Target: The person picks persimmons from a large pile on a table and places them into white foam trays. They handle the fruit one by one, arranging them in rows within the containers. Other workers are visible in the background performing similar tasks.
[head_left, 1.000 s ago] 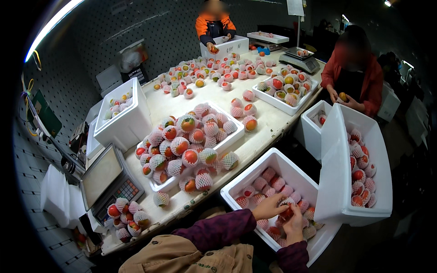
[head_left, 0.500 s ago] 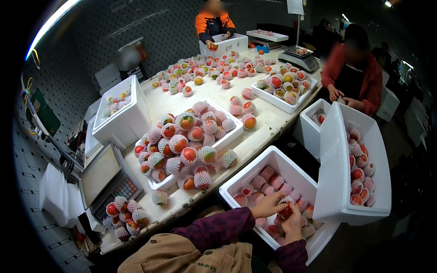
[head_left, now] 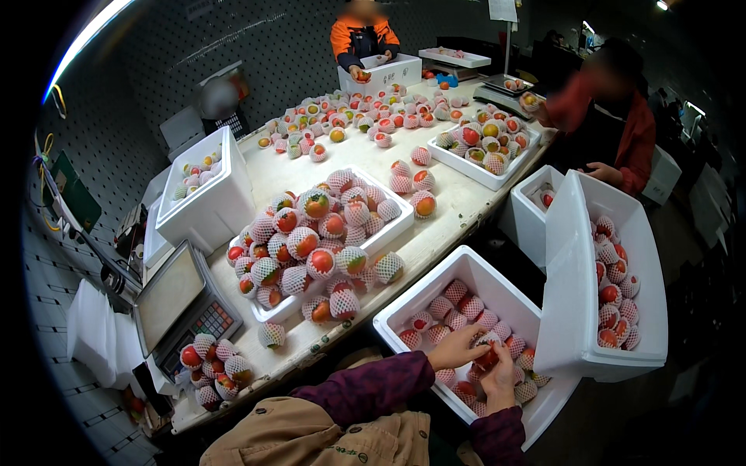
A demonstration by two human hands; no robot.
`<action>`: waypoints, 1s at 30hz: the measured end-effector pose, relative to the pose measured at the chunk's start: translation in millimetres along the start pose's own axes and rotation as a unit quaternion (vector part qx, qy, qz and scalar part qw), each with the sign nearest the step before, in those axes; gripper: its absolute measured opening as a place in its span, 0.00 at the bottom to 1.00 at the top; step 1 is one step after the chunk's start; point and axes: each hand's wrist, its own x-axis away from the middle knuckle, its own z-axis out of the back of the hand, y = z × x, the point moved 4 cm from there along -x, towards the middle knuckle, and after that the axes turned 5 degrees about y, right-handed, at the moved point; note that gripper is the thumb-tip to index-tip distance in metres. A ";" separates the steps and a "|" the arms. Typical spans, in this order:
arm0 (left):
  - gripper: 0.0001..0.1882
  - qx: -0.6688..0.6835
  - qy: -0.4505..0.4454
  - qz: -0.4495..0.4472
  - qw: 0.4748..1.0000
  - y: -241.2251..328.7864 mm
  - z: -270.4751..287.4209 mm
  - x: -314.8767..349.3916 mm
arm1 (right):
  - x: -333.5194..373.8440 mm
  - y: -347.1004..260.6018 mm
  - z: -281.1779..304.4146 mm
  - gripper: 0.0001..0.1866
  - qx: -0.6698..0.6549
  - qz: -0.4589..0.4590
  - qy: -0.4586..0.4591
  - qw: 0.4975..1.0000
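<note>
**Both hands on one fruit inside the foam box**

At the lower centre of the frame, the left hand [head_left: 457,349] and the right hand [head_left: 500,378] meet inside a white rectangular foam box [head_left: 435,291]. Between them sits a red-orange round fruit in white foam netting [head_left: 488,357]; both hands curl their fingers around it, the left from above, the right from below. The box already holds rows of similar netted fruit along its floor.

Just right of it, a second white foam box [head_left: 571,311] stands tilted, with netted fruit inside. Up and left, on the pale long desk [head_left: 454,206], a shallow white tray [head_left: 392,229] carries a heap of netted fruit. A grey weighing scale with a keypad [head_left: 183,299] sits at the lower left.
</note>
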 end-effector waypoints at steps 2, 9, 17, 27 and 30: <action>0.24 0.001 -0.001 0.000 1.000 1.7 0.8 -0.4 | -1.2 0.5 1.0 0.13 0.000 0.001 -0.002 1.000; 0.24 -0.002 -0.005 0.007 1.000 -2.1 -1.0 0.3 | -3.0 2.0 3.4 0.13 0.002 -0.001 -0.005 1.000; 0.24 0.019 -0.012 0.036 0.999 4.1 1.3 0.5 | -4.2 3.2 5.5 0.13 0.006 -0.006 0.004 1.000; 0.23 -0.007 0.006 0.011 1.000 0.9 0.3 -0.1 | -3.1 2.4 3.5 0.13 0.010 -0.004 0.003 1.000; 0.23 -0.006 0.006 0.013 1.000 3.3 1.4 -0.1 | -5.0 3.6 5.9 0.13 0.010 -0.005 0.005 1.000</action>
